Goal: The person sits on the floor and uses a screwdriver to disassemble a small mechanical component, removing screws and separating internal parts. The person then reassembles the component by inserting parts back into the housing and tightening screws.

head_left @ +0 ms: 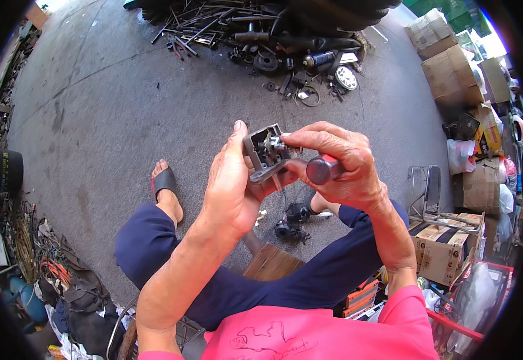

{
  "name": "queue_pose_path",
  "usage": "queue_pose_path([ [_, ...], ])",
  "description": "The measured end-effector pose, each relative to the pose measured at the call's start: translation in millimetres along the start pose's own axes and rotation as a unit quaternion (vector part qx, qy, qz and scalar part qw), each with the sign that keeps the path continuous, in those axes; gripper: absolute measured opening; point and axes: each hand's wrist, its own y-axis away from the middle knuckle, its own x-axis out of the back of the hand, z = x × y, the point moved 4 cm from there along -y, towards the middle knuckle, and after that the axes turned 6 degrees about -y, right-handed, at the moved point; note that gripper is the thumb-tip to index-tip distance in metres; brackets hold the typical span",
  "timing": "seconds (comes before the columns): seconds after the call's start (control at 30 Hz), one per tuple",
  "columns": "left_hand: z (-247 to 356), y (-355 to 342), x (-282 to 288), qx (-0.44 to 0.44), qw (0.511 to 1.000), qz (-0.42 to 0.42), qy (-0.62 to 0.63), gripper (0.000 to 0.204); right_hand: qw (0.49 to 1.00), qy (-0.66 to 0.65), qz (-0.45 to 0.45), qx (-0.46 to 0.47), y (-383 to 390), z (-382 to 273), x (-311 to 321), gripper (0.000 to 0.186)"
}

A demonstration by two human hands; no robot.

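Observation:
In front of my knees, my left hand [231,180] grips a small grey metal housing [250,150], its open side turned up. Metal parts [271,144] show inside it. My right hand [345,159] is wrapped round a tool with a dark red, round-ended handle [320,170]. The fingertips of that hand reach the inner parts at the housing's right side. Below the opening lies a flat grey metal piece [268,172]; I cannot tell whether it belongs to the housing or the tool. The tool's working end is hidden.
Black mechanical parts [291,230] lie on the floor between my feet, near a wooden block [273,262]. A heap of metal scrap [267,42] sits ahead. Cardboard boxes [450,75] line the right side, with a folding metal chair [432,189]. Cables and bags [75,294] crowd the lower left.

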Motion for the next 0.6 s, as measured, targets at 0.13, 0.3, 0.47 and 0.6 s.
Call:
queue_pose_path([
  [0.13,-0.2,5.6,-9.5,0.014,1.000,-0.013,-0.004,0.045,0.999,0.036,0.022,0.002,4.5,1.0,2.5,0.033],
  [0.3,-6.3,6.0,-14.0,0.043,0.999,-0.014,0.000,0.046,0.999,0.011,0.047,-0.013,9.1,5.2,7.3,0.027],
  [0.47,-11.8,5.7,-16.9,0.071,0.997,-0.018,0.007,0.046,0.998,0.022,0.047,-0.020,7.9,6.1,12.0,0.024],
  [0.6,-13.2,7.7,-19.3,0.081,0.997,-0.017,0.009,0.047,0.998,0.029,0.048,-0.027,7.1,5.7,10.4,0.025],
])
